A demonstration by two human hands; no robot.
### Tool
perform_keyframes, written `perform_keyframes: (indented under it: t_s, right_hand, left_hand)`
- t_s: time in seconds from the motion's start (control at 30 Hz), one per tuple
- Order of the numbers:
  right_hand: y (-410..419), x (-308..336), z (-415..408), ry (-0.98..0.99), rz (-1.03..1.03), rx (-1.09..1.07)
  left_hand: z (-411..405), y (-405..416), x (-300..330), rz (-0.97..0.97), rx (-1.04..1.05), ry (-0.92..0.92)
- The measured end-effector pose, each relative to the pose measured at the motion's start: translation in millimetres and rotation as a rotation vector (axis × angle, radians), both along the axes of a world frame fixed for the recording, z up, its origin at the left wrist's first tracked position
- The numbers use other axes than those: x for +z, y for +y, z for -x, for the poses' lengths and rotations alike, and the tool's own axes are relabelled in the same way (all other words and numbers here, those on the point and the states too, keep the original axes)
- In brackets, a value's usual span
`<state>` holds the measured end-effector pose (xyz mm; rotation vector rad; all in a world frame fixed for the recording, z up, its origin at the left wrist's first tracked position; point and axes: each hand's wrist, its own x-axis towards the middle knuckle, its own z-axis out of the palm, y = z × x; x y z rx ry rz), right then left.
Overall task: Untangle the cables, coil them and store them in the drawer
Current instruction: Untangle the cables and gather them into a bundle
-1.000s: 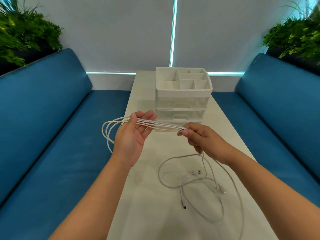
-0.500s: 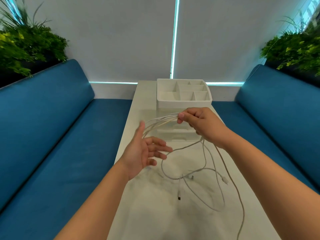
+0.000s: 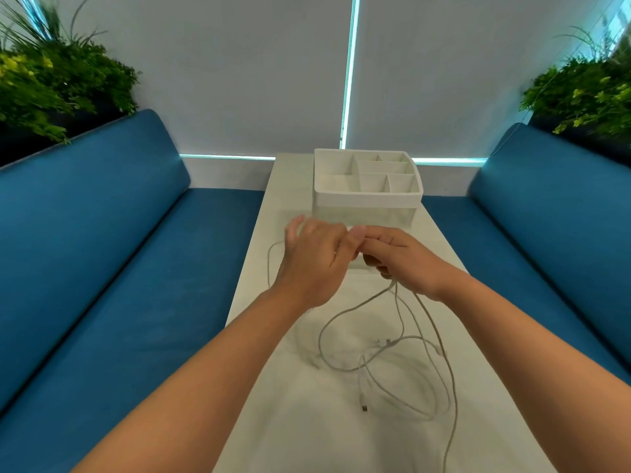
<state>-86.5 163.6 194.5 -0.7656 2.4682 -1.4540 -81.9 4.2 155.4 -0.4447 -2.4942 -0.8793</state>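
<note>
No readable writing or brand marks. Thin white round cables (image 3: 392, 356) lie in loose tangled loops on smooth pale surface (image 3: 341, 438), strands rising to right hand (image 3: 406, 259), fingers curled around them. Left hand (image 3: 312, 264) blurred, touching right; grip cannot be told. Behind hands: white plastic drawer box (image 3: 367, 196), boxy, divided open tray on top. Blue fabric benches (image 3: 102, 268) either side.

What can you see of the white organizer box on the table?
The white organizer box looks like plastic. Its open top tray has several divided compartments, with nothing visible in them. Below are translucent drawer fronts, partly hidden behind the left hand and right hand. It stands upright at the far end of the table.
</note>
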Motion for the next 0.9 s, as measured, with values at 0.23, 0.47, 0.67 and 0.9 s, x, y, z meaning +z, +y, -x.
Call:
perform_keyframes:
  t_s: [0.23, 0.47, 0.67, 0.9]
  right_hand:
    - [21.0, -12.2, 3.3, 0.007, -0.126, 0.09]
    - [22.6, -13.2, 2.7, -0.043, -0.362, 0.05]
    - [24.4, -9.6, 10.3, -0.037, -0.291, 0.027]
    - [27.1, 6.7, 3.2, 0.261, -0.577, -0.028]
  left_hand:
    - [-2.7, -14.7, -4.2, -0.107, -0.232, -0.25]
    - [-4.7, -32.5, 12.5, -0.105, -0.331, -0.376]
    - [-2.5, -50.5, 28.2, -0.076, -0.229, -0.441]
    - [-3.4, -59.5, 29.4, -0.048, -0.206, -0.496]
